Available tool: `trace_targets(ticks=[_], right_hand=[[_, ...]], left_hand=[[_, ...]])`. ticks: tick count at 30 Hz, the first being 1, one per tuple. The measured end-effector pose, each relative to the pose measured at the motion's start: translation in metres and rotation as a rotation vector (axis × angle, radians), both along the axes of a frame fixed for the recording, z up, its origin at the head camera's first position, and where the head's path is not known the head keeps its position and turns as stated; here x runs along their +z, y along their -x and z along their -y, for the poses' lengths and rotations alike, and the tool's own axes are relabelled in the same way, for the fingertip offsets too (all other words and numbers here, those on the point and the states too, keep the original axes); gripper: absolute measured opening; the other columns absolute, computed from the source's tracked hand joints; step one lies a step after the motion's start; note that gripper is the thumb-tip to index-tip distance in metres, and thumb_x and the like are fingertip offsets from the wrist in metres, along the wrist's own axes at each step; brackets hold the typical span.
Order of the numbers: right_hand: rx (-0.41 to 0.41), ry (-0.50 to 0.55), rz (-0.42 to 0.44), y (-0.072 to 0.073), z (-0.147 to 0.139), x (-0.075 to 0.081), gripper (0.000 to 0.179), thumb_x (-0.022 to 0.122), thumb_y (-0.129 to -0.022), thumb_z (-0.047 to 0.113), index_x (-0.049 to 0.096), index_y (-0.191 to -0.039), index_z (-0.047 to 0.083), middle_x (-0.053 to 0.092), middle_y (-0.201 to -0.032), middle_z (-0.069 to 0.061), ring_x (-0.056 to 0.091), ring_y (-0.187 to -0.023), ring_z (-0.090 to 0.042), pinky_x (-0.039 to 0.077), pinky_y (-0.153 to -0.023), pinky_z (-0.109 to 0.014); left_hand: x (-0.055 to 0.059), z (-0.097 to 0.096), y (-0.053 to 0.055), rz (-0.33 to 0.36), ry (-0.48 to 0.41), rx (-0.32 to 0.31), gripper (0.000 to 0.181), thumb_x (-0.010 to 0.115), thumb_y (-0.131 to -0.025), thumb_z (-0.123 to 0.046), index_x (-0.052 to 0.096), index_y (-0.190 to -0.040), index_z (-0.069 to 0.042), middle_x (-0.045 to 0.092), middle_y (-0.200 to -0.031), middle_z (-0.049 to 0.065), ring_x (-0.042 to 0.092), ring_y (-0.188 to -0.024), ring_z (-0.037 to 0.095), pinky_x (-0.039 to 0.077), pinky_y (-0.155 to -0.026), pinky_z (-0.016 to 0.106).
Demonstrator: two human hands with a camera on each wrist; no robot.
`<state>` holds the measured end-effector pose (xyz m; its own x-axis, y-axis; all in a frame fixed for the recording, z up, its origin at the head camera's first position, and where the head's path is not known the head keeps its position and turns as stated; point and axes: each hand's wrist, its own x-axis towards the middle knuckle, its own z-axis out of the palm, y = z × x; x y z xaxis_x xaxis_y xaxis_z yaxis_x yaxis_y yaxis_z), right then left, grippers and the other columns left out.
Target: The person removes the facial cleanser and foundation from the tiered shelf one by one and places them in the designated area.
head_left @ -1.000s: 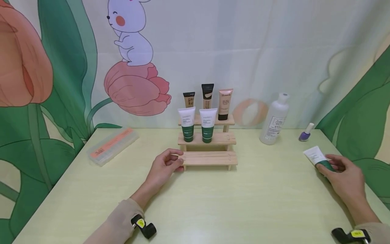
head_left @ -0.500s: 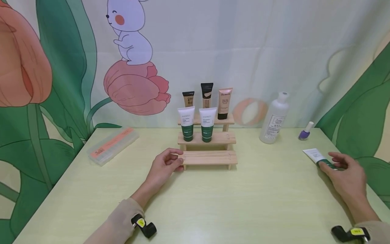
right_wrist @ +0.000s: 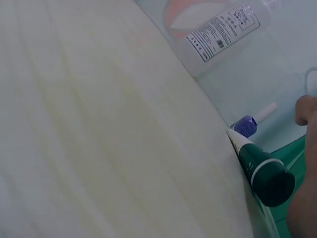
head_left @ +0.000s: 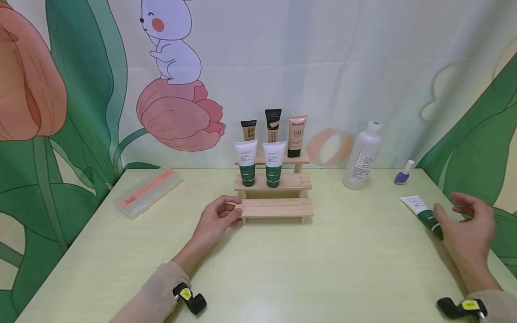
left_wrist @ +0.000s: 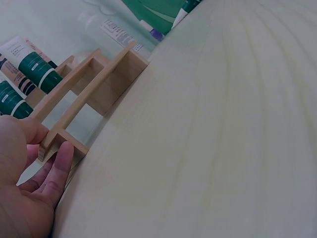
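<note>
My left hand [head_left: 214,220] pinches the left end of the lowest step of a three-step wooden stand [head_left: 278,208]. In the left wrist view, the thumb lies over the step [left_wrist: 74,119] and the fingers curl beneath it. Two white-and-green cream tubes [head_left: 247,163] stand on the middle step, and three makeup tubes [head_left: 296,134] on the top one. At the right of the table, another white-and-green cream tube [head_left: 422,213] lies on its side. My right hand [head_left: 470,226] is beside its capped end, fingers parted and nothing held; in the right wrist view only part of this hand [right_wrist: 304,168] shows.
Behind the lying tube stand a small purple nail polish bottle [head_left: 402,173] and a white labelled bottle [head_left: 362,157]. A clear flat case [head_left: 148,194] with an orange strip lies at the back left. A printed curtain [head_left: 258,67] hangs behind the table [head_left: 282,269].
My right hand has set the cream tube down flat, let go and shifted right, off it. My left hand keeps its hold on the stand.
</note>
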<state>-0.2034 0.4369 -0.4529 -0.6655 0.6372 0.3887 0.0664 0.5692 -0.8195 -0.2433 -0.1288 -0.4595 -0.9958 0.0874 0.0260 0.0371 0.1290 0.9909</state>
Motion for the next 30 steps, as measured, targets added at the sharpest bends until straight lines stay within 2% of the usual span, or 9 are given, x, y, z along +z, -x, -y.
trace_targets(ticks=[5,10,16,25,30], right_hand=[[0.013,-0.041,-0.121,0.003,0.019,0.012,0.053,0.082,-0.097,0.023,0.067,-0.147,0.014,0.046,-0.121,0.034,0.05,-0.106,0.014,0.038,-0.086,-0.013],[0.121,0.047,-0.192,0.007,0.042,0.025,0.059,0.084,-0.095,0.014,0.063,-0.15,0.015,0.058,-0.128,0.022,0.06,-0.114,0.003,0.049,-0.089,-0.01],[0.245,0.15,-0.216,0.018,0.073,0.043,0.063,0.084,-0.096,0.006,0.059,-0.153,0.015,0.062,-0.136,0.01,0.066,-0.122,-0.008,0.057,-0.088,-0.005],[0.41,0.196,-0.263,0.036,0.138,0.068,0.067,0.085,-0.097,0.006,0.056,-0.156,0.017,0.061,-0.142,0.003,0.065,-0.127,-0.017,0.06,-0.093,-0.011],[0.525,0.246,-0.305,0.042,0.172,0.076,0.066,0.086,-0.096,0.003,0.058,-0.154,0.017,0.063,-0.143,-0.006,0.066,-0.126,-0.024,0.062,-0.093,-0.014]], left_hand=[[0.0,0.001,0.0,0.015,0.006,0.014,0.025,0.073,-0.108,-0.005,0.072,-0.132,-0.009,0.068,-0.11,0.015,0.075,-0.094,0.025,0.071,-0.086,0.031],[-0.001,0.002,0.001,0.004,0.006,0.007,0.025,0.073,-0.108,-0.006,0.072,-0.133,-0.008,0.068,-0.111,0.016,0.076,-0.095,0.025,0.071,-0.086,0.031],[-0.001,0.0,0.001,0.015,0.002,0.0,0.025,0.074,-0.107,-0.005,0.072,-0.132,-0.009,0.068,-0.112,0.016,0.074,-0.095,0.025,0.071,-0.086,0.03],[0.0,-0.001,0.001,0.015,0.004,0.004,0.025,0.074,-0.107,-0.005,0.072,-0.132,-0.009,0.068,-0.112,0.016,0.074,-0.096,0.025,0.071,-0.086,0.03],[-0.001,-0.001,0.002,0.016,0.01,0.008,0.026,0.075,-0.107,-0.005,0.072,-0.132,-0.01,0.068,-0.111,0.015,0.074,-0.095,0.025,0.071,-0.086,0.029]])
